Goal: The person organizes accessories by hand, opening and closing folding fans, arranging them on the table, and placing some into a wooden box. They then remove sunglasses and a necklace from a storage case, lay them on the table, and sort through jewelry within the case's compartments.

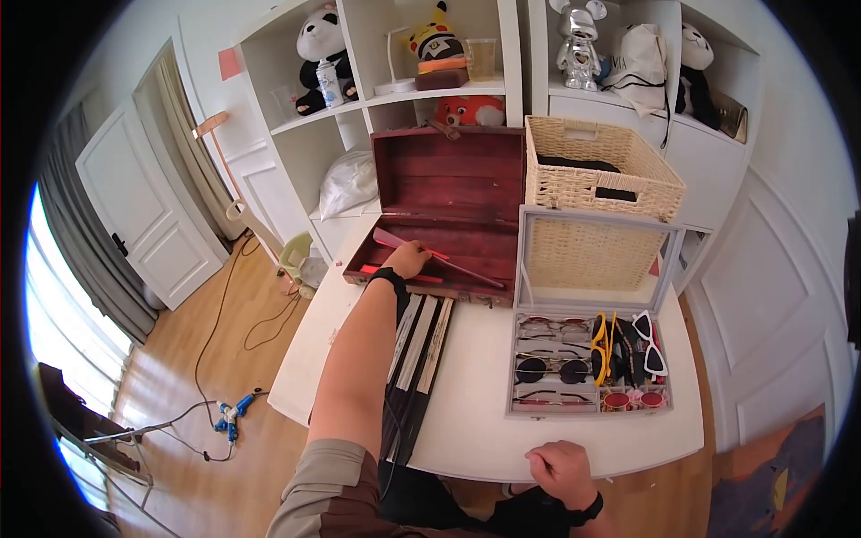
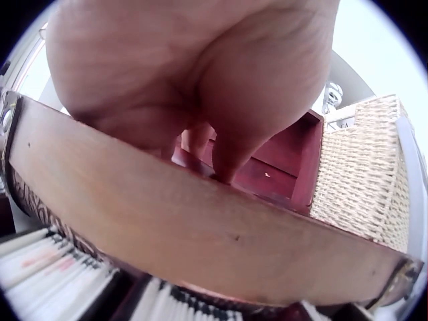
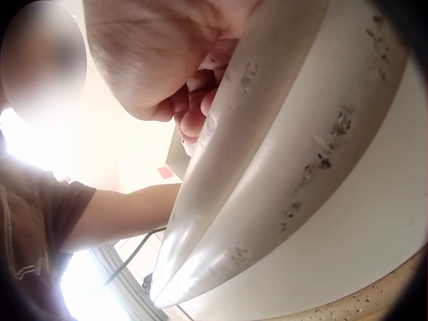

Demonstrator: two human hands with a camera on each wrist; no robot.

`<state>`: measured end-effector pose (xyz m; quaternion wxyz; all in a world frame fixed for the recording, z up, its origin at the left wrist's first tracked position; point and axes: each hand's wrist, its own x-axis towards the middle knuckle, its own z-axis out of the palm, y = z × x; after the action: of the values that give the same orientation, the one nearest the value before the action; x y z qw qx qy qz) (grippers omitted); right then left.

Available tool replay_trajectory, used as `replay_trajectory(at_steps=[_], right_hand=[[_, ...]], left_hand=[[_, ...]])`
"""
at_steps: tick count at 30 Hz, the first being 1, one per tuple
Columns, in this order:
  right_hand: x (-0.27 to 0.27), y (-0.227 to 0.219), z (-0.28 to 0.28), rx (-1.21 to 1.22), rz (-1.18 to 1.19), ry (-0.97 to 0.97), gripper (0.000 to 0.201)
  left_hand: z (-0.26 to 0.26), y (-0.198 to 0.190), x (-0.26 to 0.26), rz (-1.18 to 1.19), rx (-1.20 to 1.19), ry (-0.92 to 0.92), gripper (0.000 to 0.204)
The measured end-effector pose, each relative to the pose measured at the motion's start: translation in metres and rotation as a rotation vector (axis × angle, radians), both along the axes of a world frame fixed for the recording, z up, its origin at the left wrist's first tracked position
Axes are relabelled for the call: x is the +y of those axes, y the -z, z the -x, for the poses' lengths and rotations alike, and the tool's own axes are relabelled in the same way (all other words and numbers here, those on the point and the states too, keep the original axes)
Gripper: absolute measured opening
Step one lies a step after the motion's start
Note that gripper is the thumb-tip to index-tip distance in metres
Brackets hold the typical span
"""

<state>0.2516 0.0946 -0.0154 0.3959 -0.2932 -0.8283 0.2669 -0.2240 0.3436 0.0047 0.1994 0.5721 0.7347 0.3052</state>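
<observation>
Inside a dark red wooden case [image 1: 448,170] with its lid raised, my left hand [image 1: 410,259] grips a long, slim reddish item [image 1: 475,273] that looks like a folded fan. It slants across the case floor, its middle hidden under the fingers. In the left wrist view, thumb and fingers [image 2: 227,150] reach down behind the case's front wall [image 2: 200,227]. My right hand [image 1: 563,471] rests loosely curled at the front edge of the white table [image 1: 484,403], holding nothing. Its fingertips [image 3: 194,124] show beside the scuffed table rim [image 3: 267,167].
A glasses case [image 1: 516,359] with its clear lid up holds several sunglasses, right of centre. Behind it stands a wicker basket [image 1: 556,184]. Black-and-white slats [image 1: 417,345] lie under my left forearm. Shelves [image 1: 359,112] with plush toys rise at the back.
</observation>
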Motion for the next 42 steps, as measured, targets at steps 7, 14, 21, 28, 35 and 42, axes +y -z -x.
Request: replay_trajectory(at_steps=[7, 14, 21, 28, 35, 42], right_hand=[[0.0, -0.002, 0.0, 0.005, 0.021, 0.0, 0.003], [-0.001, -0.005, -0.001, -0.019, 0.039, 0.002, 0.003], [0.0, -0.004, -0.001, -0.013, 0.049, 0.001, 0.003], [0.0, -0.004, -0.001, -0.007, 0.051, -0.007, 0.003], [0.0, -0.004, -0.002, -0.004, 0.067, -0.002, 0.004], [0.0, -0.002, -0.003, 0.002, 0.074, -0.006, 0.003]], left_hand=[[-0.018, -0.023, -0.023, 0.053, 0.478, 0.159, 0.044], [-0.029, -0.031, -0.036, 0.149, 0.692, 0.114, 0.036], [-0.038, -0.046, -0.032, 0.133, 1.057, 0.145, 0.028], [-0.026, -0.05, -0.032, 0.174, 0.843, 0.199, 0.03], [-0.014, -0.043, -0.028, 0.093, 0.882, 0.312, 0.023], [-0.015, -0.056, -0.036, 0.125, 0.678, 0.48, 0.021]])
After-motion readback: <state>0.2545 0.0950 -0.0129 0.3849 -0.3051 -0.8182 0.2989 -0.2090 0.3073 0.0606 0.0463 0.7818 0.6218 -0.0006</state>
